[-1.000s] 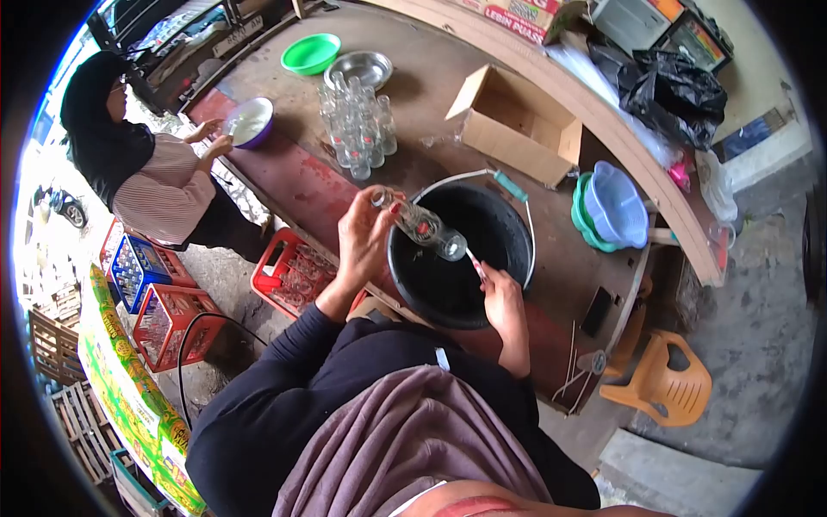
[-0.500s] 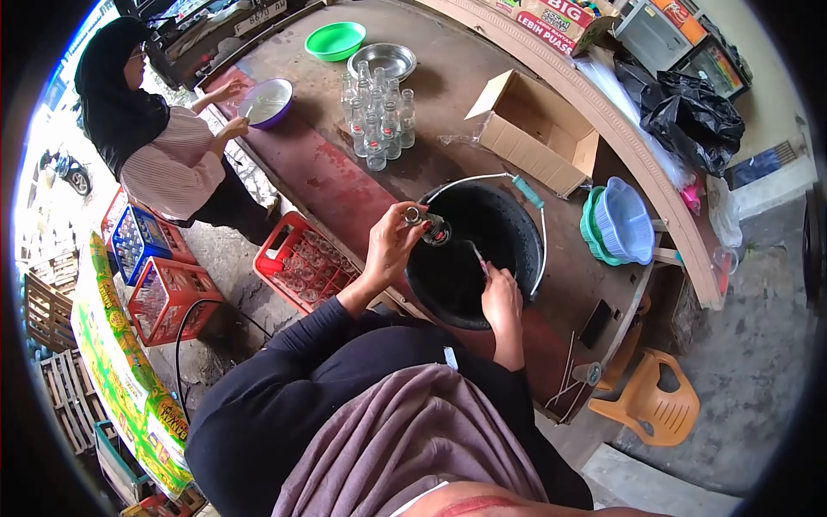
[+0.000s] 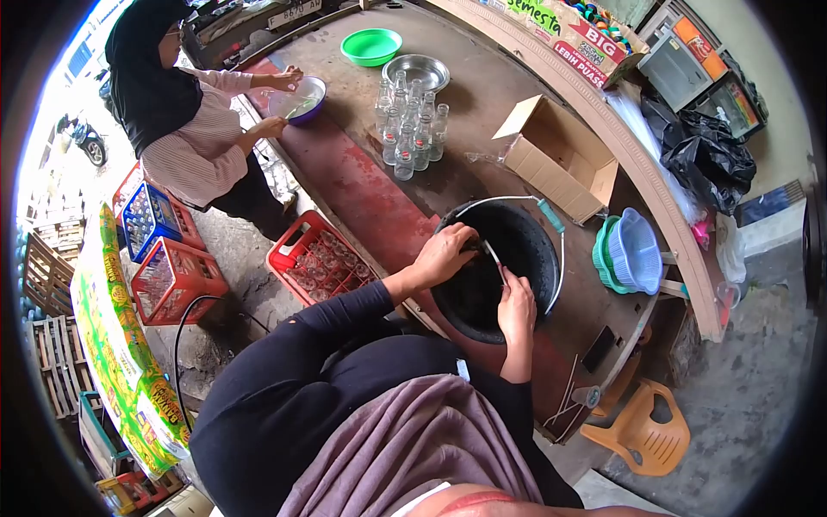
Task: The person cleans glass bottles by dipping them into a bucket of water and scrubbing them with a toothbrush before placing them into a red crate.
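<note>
My left hand (image 3: 444, 255) is at the left inside edge of a black bucket (image 3: 543, 248), its fingers curled round a glass bottle that is mostly hidden by the hand and the dark interior. My right hand (image 3: 517, 307) is closed on a thin, pale-handled tool (image 3: 494, 260), perhaps a brush or a knife; its far end reaches toward the left hand's fingertips. A wire handle with a teal grip (image 3: 550, 215) rests on the bucket's far side. Behind the bucket, several clear glass bottles (image 3: 412, 129) stand upright in a tight group.
An open cardboard box (image 3: 560, 164) lies beyond the bucket. Green (image 3: 370, 47) and steel (image 3: 422, 73) basins stand at the back. Plastic baskets (image 3: 636, 250) hang right; a red bottle crate (image 3: 319, 258) sits left. Across the table, a person (image 3: 198, 129) handles a purple basin (image 3: 303, 102).
My left hand has lowered the bottle from above the rim into the bucket. The tool in my right hand now points up toward it. The view has shifted slightly.
</note>
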Tool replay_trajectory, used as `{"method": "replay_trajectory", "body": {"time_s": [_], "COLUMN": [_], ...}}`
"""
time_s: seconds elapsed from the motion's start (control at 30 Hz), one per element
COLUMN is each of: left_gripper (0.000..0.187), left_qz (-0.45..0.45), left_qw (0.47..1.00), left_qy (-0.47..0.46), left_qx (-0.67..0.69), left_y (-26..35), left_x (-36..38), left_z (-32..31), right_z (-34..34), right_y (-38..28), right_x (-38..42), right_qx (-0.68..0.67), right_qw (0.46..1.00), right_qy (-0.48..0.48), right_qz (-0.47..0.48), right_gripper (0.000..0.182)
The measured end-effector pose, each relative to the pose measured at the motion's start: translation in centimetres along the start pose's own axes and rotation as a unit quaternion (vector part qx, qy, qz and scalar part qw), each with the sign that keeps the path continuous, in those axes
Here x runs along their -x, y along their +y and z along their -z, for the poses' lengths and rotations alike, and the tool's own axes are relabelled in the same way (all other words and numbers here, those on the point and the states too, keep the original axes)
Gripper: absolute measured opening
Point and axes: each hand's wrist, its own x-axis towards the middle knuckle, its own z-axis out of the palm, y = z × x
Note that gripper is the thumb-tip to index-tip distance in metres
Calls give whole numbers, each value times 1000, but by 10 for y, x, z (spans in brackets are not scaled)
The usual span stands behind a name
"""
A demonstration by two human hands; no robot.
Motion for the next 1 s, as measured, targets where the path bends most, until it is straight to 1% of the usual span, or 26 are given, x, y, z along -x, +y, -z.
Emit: {"method": "replay_trajectory", "body": {"time_s": [0.03,0.07,0.1,0.13,0.17,0.2,0.23,0.3,0.33,0.37,0.43,0.47,0.5,0.57,0.6,0.63,0.7,0.73,0.8,0.83,0.9,1.0], "left_gripper": [32,31,30,29,29,29,30,30,30,30,28,29,33,35,35,36,37,37,36,36,33,31], "left_qz": [-2,-19,-36,-18,-20,-27,-33,-49,-61,-63,-87,-66,-59,-34,-38,-31,-25,-30,-42,-44,-66,-76], "left_qw": [1000,999,997,995,995,994,993,992,992,992,987,987,988,983,983,983,983,985,989,989,992,991], "left_qy": [1,-18,-38,-58,-58,-73,-89,-82,-77,-78,-38,-37,-18,-34,-34,-48,-66,-70,-66,-67,-63,-69], "left_qx": [2,-26,-54,-74,-74,-74,-74,-77,-77,-79,-131,-142,-141,-175,-176,-172,-168,-155,-125,-125,-92,-84], "left_y": [0,-2,-3,-1,-4,-8,-12,-15,-15,-15,-15,-14,-13,-14,-12,-9,-8,-8,-11,-13,-15,-15], "left_x": [-2,-2,-3,-6,-8,-10,-13,-18,-21,-24,-29,-31,-29,-31,-31,-30,-29,-29,-31,-33,-34,-37], "left_z": [-3,-7,-10,-11,-13,-16,-19,-24,-25,-26,-28,-29,-29,-30,-29,-29,-29,-29,-31,-31,-30,-24], "right_z": [0,0,-2,-5,-9,-12,-15,-18,-16,-15,-13,-16,-17,-19,-19,-17,-14,-13,-12,-16,-13,-11], "right_y": [0,-2,-1,1,4,7,10,10,8,5,-4,-1,4,15,15,15,12,11,8,12,12,11], "right_x": [0,1,3,3,2,1,1,2,3,4,5,6,6,5,6,5,6,7,6,5,6,6], "right_qx": [-30,-46,-47,-49,-52,-7,-7,31,8,7,-57,-40,-40,48,48,47,-32,-32,-101,-90,12,-23], "right_qw": [999,996,996,997,996,1000,999,999,1000,1000,998,999,999,997,998,998,997,997,992,993,999,999], "right_qy": [38,59,60,46,32,-4,-1,-21,-1,1,37,25,28,-40,-16,-12,72,72,70,66,-5,3], "right_qz": [13,42,40,48,58,30,32,-26,-3,-4,-1,-5,-9,-38,-38,-39,12,8,32,38,-30,-41], "right_gripper": [36,36,36,35,35,35,35,35,34,34,35,34,34,34,34,34,35,35,36,36,35,34]}}
